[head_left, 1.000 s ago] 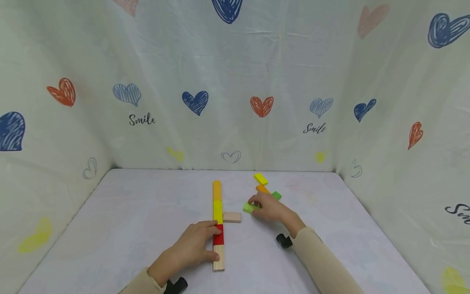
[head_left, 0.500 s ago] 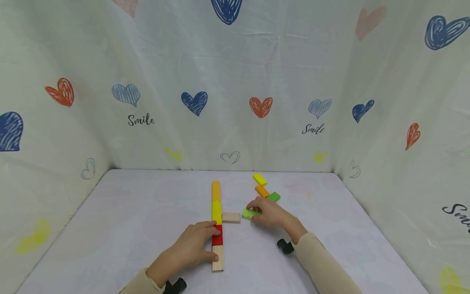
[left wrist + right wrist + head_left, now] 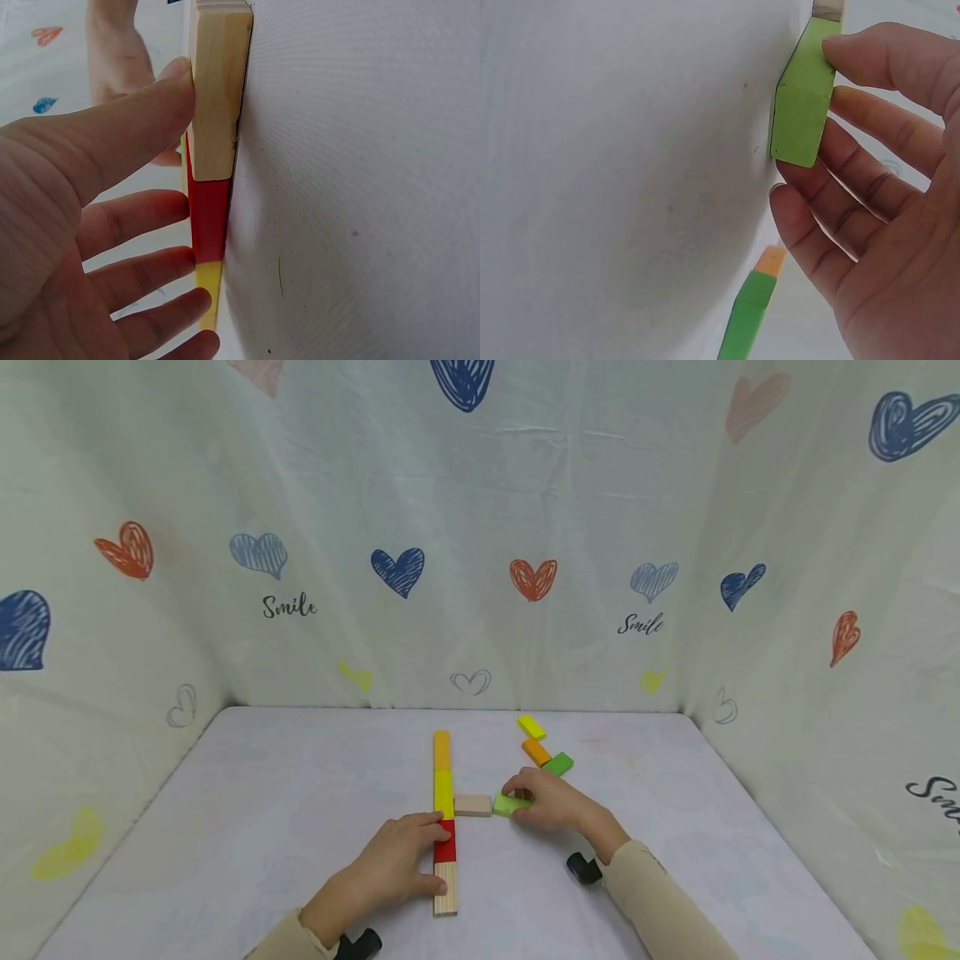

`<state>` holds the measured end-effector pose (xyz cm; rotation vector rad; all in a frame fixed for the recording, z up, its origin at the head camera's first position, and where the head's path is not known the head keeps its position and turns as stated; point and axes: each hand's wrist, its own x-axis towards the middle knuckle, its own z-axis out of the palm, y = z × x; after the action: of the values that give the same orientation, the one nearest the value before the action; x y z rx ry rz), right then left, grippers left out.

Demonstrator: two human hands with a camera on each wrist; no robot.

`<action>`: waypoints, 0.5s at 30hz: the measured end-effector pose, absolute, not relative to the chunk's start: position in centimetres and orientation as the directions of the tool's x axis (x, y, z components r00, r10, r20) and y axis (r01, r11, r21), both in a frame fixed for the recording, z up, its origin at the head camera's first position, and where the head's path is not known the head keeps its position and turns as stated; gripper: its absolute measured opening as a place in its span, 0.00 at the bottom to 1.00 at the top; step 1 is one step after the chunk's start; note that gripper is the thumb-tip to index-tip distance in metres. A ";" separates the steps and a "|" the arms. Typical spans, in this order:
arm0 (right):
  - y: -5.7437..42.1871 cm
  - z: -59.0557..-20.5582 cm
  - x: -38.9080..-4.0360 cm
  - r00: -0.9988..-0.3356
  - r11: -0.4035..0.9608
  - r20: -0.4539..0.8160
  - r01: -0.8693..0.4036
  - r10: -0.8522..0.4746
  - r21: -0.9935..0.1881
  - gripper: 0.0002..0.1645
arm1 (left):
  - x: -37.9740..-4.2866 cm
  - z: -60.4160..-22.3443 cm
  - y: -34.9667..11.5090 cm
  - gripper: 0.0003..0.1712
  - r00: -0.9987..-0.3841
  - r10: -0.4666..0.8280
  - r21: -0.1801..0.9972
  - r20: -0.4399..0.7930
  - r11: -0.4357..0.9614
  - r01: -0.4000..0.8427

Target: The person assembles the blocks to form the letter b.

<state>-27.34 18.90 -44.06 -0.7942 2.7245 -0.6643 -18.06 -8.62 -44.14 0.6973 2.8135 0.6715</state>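
Observation:
My left hand (image 3: 393, 864) rests against a straight row of wooden blocks, its fingers spread and loosely extended. In the left wrist view the thumb touches the natural wood block (image 3: 217, 97), while fingertips lie at the red block (image 3: 208, 217) and the yellow block (image 3: 208, 289). An orange-yellow block (image 3: 442, 750) forms the row's far end. A pale wood block (image 3: 472, 806) sticks out rightward from the row. At that block's right end, my right hand (image 3: 555, 802) pinches a light green block (image 3: 806, 97) between thumb and fingers, low over the table.
Behind the right hand lie a green block (image 3: 558, 765), an orange block (image 3: 536, 752) and a yellow block (image 3: 532, 727). The white table (image 3: 300, 777) meets a heart-printed curtain (image 3: 465, 485) at the back and sides.
My right hand has drawn the light green block toward me, bringing it level with the pale wood block's right end. The green and orange blocks behind show more fully. The left hand stays put.

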 end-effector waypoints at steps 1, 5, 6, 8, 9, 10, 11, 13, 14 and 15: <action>18.9 -44.1 -27.3 -0.827 0.751 -0.089 -0.451 -0.554 -0.482 0.17 | -18.1 -44.2 -8.6 0.35 -0.877 0.478 0.463 -0.051 0.789 0.404; 18.9 -44.1 -27.3 -0.825 0.750 -0.089 -0.455 -0.558 -0.481 0.17 | -18.0 -44.2 -8.6 0.34 -0.876 0.481 0.462 -0.043 0.787 0.410; 18.9 -44.1 -27.3 -0.825 0.749 -0.088 -0.456 -0.558 -0.480 0.17 | -18.0 -44.2 -8.6 0.34 -0.875 0.482 0.461 -0.040 0.786 0.412; 18.8 -44.1 -27.3 -0.824 0.747 -0.085 -0.458 -0.560 -0.481 0.17 | -18.0 -44.2 -8.7 0.34 -0.875 0.483 0.459 -0.036 0.786 0.414; 18.8 -44.1 -27.2 -0.824 0.747 -0.084 -0.459 -0.560 -0.481 0.17 | -18.0 -44.2 -8.7 0.34 -0.875 0.483 0.458 -0.035 0.786 0.415; 18.8 -44.1 -27.2 -0.824 0.747 -0.084 -0.459 -0.560 -0.482 0.18 | -18.0 -44.2 -8.7 0.34 -0.875 0.483 0.457 -0.035 0.786 0.415; 18.8 -44.2 -27.2 -0.825 0.747 -0.084 -0.458 -0.559 -0.482 0.18 | -18.0 -44.2 -8.7 0.34 -0.875 0.482 0.458 -0.036 0.786 0.414; 18.8 -44.2 -27.2 -0.825 0.748 -0.085 -0.456 -0.558 -0.482 0.18 | -18.0 -44.1 -8.6 0.34 -0.876 0.481 0.459 -0.038 0.787 0.412; 18.8 -44.2 -27.2 -0.825 0.748 -0.085 -0.457 -0.558 -0.481 0.18 | -18.0 -44.1 -8.6 0.34 -0.876 0.481 0.459 -0.040 0.787 0.412; 18.8 -44.2 -27.1 -0.825 0.749 -0.085 -0.458 -0.559 -0.479 0.18 | -18.0 -44.1 -8.6 0.34 -0.875 0.483 0.462 -0.038 0.785 0.414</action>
<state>-27.14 18.75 -44.25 -0.8039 2.7256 -0.6602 -17.95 -8.63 -44.08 0.7138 2.8205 0.6760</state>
